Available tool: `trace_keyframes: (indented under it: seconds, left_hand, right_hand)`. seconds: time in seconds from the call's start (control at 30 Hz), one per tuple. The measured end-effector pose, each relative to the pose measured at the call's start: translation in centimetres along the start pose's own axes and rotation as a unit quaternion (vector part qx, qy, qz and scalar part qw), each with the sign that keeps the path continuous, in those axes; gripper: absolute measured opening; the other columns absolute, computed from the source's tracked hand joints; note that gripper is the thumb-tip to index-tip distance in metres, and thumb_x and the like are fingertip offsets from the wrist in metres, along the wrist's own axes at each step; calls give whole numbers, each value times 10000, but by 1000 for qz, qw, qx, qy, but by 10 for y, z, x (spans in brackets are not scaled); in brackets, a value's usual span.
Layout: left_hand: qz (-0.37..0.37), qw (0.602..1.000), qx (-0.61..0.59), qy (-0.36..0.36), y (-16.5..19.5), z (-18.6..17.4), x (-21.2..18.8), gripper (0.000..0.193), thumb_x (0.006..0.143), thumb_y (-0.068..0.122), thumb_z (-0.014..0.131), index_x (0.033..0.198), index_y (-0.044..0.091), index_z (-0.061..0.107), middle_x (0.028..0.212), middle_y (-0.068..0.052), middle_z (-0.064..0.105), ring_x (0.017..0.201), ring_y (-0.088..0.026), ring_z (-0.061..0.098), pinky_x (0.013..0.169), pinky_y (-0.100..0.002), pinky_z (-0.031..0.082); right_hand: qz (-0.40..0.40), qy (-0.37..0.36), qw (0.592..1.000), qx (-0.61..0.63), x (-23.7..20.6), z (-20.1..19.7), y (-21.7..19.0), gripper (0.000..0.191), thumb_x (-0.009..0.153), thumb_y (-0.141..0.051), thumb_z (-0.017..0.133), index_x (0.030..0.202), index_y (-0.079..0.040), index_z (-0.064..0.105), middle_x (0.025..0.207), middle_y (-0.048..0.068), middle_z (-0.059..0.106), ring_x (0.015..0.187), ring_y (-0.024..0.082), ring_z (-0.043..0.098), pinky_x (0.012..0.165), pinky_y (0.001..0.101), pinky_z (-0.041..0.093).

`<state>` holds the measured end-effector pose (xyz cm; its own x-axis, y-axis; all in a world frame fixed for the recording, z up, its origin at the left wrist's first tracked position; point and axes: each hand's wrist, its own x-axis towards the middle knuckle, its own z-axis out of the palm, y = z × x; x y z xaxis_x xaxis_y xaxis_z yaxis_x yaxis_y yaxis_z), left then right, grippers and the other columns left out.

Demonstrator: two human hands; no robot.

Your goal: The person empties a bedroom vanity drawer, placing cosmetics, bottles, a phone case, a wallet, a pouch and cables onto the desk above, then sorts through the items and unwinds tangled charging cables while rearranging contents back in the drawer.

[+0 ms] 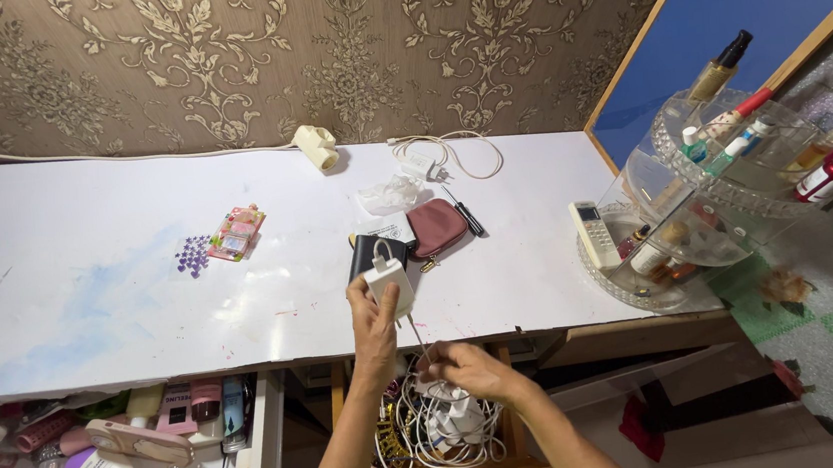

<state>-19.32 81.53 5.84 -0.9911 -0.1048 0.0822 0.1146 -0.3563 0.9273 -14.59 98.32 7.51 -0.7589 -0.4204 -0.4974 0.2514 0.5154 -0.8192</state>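
Open drawer [115, 461], lower left: crowded with cosmetics tubes and jars. Left hand [375, 328]: fingers clamped around a white charger block [388, 285], raised above the tabletop edge. Its thin cable [416, 339] runs down from those fingers to the right hand [468, 368], fingertips pinched on it. Beneath the right fingers: tangled white cables [434, 433]. Beyond the left fingertips: black wallet [370, 253], maroon pouch [436, 227]. Far right: clear cosmetics organizer [707, 229].
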Motion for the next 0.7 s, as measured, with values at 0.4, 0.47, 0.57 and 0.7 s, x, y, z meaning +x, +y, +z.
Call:
trace_keyframes:
  seconds: [0.4, 0.47, 0.57, 0.7]
  left_hand:
    - [151, 953, 261, -29, 60, -9, 31, 384, 1004, 209, 572, 1313, 53, 406, 1071, -187, 685, 943, -267, 714, 812, -372, 583]
    - [65, 947, 307, -66, 57, -11, 32, 325, 1035, 278, 510, 1298, 105, 433, 1038, -165, 700, 859, -268, 727, 709, -406, 626]
    - [-6, 944, 302, -129, 50, -13, 21, 354, 1026, 390, 480, 1298, 163, 481, 1039, -142, 710, 837, -251, 730, 641, -412, 646]
    - [-93, 939, 275, -184, 40, -9, -2, 471, 965, 525, 453, 1328, 232, 513, 970, -141, 720, 766, -236, 675, 570, -344, 557]
  right_hand:
    - [-194, 167, 966, -20, -21, -17, -23, 162, 991, -84, 539, 1012, -80, 700, 943, 13, 703, 830, 124, 651, 778, 279, 567]
    - [-224, 204, 952, -55, -24, -21, -34, 152, 995, -84, 548, 1010, -76, 699, 926, 2, 667, 792, 132, 628, 733, 282, 552]
    - [-237, 258, 933, -83, -23, -26, -51, 129, 1010, -124, 566, 1013, -88, 690, 896, -2, 626, 737, 139, 607, 697, 289, 553]
    - [-324, 321, 887, -72, -18, -27, -67, 84, 983, -125, 629, 1001, -88, 703, 935, 16, 617, 839, 134, 631, 775, 306, 551]
